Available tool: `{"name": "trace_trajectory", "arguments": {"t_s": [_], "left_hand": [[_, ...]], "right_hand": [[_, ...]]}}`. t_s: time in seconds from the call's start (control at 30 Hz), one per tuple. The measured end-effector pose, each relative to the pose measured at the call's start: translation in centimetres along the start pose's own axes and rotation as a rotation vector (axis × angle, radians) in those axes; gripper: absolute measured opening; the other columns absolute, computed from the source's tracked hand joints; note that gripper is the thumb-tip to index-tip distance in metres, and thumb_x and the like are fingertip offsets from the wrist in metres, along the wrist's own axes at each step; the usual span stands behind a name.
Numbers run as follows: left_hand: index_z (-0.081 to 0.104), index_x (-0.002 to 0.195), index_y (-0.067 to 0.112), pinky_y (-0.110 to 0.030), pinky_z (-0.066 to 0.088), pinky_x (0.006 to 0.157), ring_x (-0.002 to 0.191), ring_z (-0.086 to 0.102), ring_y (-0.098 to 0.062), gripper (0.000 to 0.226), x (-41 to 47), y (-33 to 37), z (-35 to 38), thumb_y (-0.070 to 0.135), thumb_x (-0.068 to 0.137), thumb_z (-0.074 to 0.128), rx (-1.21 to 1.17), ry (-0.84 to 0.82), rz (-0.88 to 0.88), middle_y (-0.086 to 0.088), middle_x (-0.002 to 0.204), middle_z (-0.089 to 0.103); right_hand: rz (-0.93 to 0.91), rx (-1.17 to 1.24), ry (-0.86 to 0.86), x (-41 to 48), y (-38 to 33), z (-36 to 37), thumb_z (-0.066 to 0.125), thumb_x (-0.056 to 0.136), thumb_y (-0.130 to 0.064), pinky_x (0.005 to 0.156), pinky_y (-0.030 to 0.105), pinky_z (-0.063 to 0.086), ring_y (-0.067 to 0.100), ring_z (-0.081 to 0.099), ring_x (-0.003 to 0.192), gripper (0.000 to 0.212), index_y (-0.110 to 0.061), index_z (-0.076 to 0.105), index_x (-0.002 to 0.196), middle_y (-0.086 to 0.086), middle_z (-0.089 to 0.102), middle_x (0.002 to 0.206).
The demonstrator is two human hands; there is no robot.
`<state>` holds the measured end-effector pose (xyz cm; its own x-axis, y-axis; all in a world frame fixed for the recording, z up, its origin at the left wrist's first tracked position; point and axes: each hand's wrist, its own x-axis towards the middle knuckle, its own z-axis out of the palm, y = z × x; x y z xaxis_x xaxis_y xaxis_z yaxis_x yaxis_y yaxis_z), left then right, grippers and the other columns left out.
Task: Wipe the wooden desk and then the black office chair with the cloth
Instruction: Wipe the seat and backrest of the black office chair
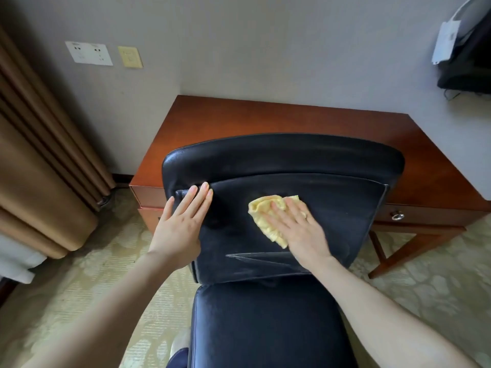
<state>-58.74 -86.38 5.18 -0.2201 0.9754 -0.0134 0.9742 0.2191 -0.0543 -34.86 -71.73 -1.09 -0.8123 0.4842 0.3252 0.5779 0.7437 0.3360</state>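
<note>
The black office chair [332, 208] stands in front of the wooden desk [265, 118], its leather backrest facing me and its seat below. A crumpled yellow cloth [261, 211] lies on the middle of the backrest. My right hand [300, 229] presses flat on the cloth with straight fingers. My left hand [183, 224] rests flat against the left edge of the backrest, fingers straight and together.
Brown curtains [39, 168] hang at the left. Wall sockets [89, 53] sit above the desk's left end. A black bag with a white tag [467, 54] hangs on the wall at the upper right. A drawer knob [397, 215] shows under the desk's right side. Patterned carpet [85, 274] covers the floor.
</note>
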Motion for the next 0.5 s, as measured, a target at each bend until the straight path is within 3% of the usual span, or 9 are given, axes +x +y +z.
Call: {"name": "trace_trajectory", "arguments": {"t_s": [0.07,0.13,0.27,0.4,0.5], "left_hand": [[-0.019,0.149,0.021,-0.041,-0.001,0.118,0.130,-0.038,-0.012,0.097,-0.1,0.0,0.0,0.010,0.083,0.052,-0.019,0.003,-0.011,0.011,0.139,-0.044],[-0.022,0.146,0.022,-0.040,-0.001,0.118,0.130,-0.038,-0.011,0.100,-0.1,0.1,0.1,0.011,0.082,0.053,-0.012,0.003,-0.018,0.011,0.139,-0.045],[-0.019,0.146,0.023,-0.040,0.002,0.118,0.135,-0.032,-0.009,0.102,0.0,0.2,0.0,0.008,0.079,0.056,-0.038,0.019,-0.005,0.013,0.143,-0.039],[-0.005,0.150,0.021,-0.042,0.006,0.117,0.139,-0.022,-0.010,0.101,0.0,0.1,0.0,0.003,0.076,0.060,-0.081,0.036,0.011,0.013,0.149,-0.026],[-0.011,0.150,0.022,-0.040,0.004,0.118,0.137,-0.027,-0.008,0.100,0.2,0.1,0.2,0.007,0.078,0.057,-0.067,0.035,0.012,0.014,0.146,-0.032]], "right_hand": [[0.152,0.010,-0.083,-1.6,2.3,-0.2,0.079,0.058,0.004,0.109,0.049,0.029,0.034,0.041,0.133,0.093,-0.023,0.044,0.140,0.005,0.047,0.143],[0.307,0.027,-0.145,-3.2,4.2,-0.5,0.084,0.058,0.001,0.112,0.049,0.025,0.038,0.034,0.136,0.101,-0.021,0.035,0.144,0.010,0.040,0.147],[0.663,0.152,-0.237,-6.2,5.8,0.2,0.058,0.084,0.001,0.119,0.044,0.010,0.034,0.004,0.145,0.094,-0.026,-0.005,0.148,0.008,0.004,0.159],[1.038,0.553,-0.056,-5.2,5.6,0.6,0.047,0.090,0.004,0.116,0.035,0.010,0.028,-0.004,0.146,0.083,-0.019,-0.005,0.150,0.009,-0.011,0.158],[1.209,0.722,0.168,-2.8,4.7,0.6,0.036,0.096,0.001,0.115,0.041,0.009,0.030,-0.004,0.146,0.065,-0.012,0.003,0.150,0.014,-0.005,0.158]]}}
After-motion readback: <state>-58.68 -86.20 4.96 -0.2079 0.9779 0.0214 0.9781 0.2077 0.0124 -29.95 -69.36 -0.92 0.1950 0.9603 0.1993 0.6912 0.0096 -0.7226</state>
